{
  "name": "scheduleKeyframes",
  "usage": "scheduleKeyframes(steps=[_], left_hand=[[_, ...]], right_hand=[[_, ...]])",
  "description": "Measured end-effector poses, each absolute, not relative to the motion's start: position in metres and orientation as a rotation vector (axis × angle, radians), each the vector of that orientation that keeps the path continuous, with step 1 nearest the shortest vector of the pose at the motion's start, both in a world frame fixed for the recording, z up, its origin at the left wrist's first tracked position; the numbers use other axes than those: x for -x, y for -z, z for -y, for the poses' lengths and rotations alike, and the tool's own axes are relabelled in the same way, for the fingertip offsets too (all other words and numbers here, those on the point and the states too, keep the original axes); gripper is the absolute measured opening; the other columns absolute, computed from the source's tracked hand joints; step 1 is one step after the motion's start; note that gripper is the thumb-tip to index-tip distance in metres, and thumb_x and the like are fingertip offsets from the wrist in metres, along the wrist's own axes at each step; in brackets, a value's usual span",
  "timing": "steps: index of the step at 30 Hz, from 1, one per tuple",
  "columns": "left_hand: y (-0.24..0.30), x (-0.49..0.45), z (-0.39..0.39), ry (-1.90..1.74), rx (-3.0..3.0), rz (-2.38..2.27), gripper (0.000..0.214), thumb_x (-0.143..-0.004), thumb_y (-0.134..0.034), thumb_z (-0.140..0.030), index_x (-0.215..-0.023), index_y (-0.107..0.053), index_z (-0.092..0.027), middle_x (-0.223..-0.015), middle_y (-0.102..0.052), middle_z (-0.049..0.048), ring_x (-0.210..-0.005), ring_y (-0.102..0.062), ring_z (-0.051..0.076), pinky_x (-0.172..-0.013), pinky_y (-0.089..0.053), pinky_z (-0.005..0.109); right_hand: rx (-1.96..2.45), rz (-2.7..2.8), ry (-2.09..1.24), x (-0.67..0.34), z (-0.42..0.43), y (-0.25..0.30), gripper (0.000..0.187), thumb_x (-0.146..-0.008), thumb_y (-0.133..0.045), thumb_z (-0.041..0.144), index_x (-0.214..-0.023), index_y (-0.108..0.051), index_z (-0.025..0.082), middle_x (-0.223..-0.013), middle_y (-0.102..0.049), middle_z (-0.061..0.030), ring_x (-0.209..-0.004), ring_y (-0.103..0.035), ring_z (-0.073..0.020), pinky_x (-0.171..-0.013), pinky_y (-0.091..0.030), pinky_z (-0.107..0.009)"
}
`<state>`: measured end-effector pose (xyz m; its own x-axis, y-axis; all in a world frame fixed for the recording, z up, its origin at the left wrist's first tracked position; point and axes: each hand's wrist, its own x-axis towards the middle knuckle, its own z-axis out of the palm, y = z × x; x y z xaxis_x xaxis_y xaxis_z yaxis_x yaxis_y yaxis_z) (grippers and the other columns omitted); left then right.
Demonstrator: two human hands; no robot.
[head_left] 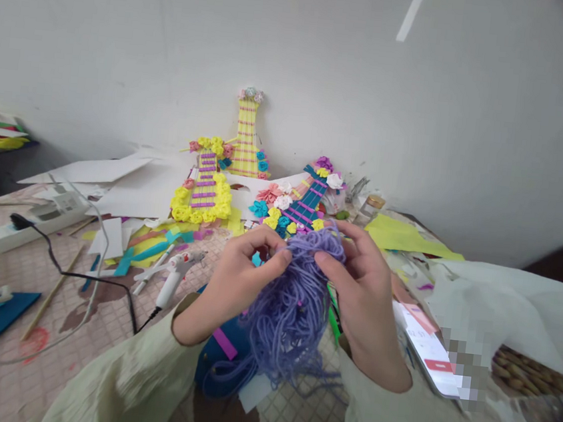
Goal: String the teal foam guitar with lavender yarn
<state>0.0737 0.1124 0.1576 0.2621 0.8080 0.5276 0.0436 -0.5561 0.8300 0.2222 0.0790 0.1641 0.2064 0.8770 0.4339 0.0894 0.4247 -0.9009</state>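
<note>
The yarn hangs between my hands, a loose purple bundle with its top at my fingertips and its bulk dropping below them. My right hand has the firmer hold: the thumb presses on the front of the bundle near the top, and the fingers curl behind its right edge, so the strands are pinched between. My left hand is at the upper left edge, thumb tip against the strands and forefinger bent close above it; I cannot tell whether a strand is caught between those two. The rest of my left fingers are mostly hidden behind the thumb side.

Below my fingers the strands spread out, and some loose ends trail to the left over a blue piece with a purple strip on it. A white scrap lies just under the lowest strands. Left of my left wrist is the glue gun, lying on the table; beyond my right wrist is the phone. Ahead of my fingers stand a yellow guitar and a blue guitar, both apart from the left hand.
</note>
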Motion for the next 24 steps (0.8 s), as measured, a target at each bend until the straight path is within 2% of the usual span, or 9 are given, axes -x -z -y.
scheduleKeyframes(steps=[8,14,21,24], left_hand=[[-0.1606,-0.0713,-0.1098,-1.373,-1.758,-0.76,0.013,-0.079,-0.056,-0.023,-0.067,-0.054,-0.017,-0.067,-0.049,-0.0022,-0.062,-0.043,0.009,-0.058,-0.033,0.024],[-0.1601,-0.0724,-0.1097,-1.352,-1.749,-0.744,0.014,-0.08,-0.055,-0.025,-0.068,-0.054,-0.018,-0.069,-0.05,-0.002,-0.066,-0.044,0.01,-0.061,-0.034,0.024],[-0.16,-0.0703,-0.1125,-1.28,-1.891,-0.817,0.016,-0.081,-0.053,-0.03,-0.07,-0.054,-0.018,-0.069,-0.05,-0.0013,-0.065,-0.046,0.011,-0.06,-0.035,0.026],[-0.1615,-0.0696,-0.1118,-1.354,-1.947,-0.911,0.015,-0.082,-0.05,-0.031,-0.074,-0.051,-0.018,-0.071,-0.05,-0.0009,-0.067,-0.046,0.012,-0.062,-0.036,0.027]], right_hand=[[0.93,1.186,-0.781,-0.2281,-0.0819,-0.1673,0.031,-0.07,-0.06,0.018,-0.098,-0.055,0.027,-0.086,-0.063,0.0021,-0.076,-0.06,-0.0127,-0.065,-0.048,-0.025],[0.91,1.262,-0.793,-0.2303,-0.0809,-0.1657,0.031,-0.071,-0.059,0.019,-0.1,-0.053,0.027,-0.092,-0.062,-0.0005,-0.083,-0.06,-0.0156,-0.07,-0.05,-0.03],[0.91,1.306,-0.849,-0.2322,-0.0786,-0.1667,0.034,-0.072,-0.06,0.018,-0.103,-0.051,0.027,-0.092,-0.061,-0.0013,-0.079,-0.058,-0.0143,-0.069,-0.05,-0.028],[0.93,1.342,-0.84,-0.2323,-0.0786,-0.167,0.034,-0.072,-0.059,0.019,-0.104,-0.05,0.026,-0.092,-0.06,-0.0016,-0.08,-0.059,-0.0143,-0.07,-0.05,-0.029]])
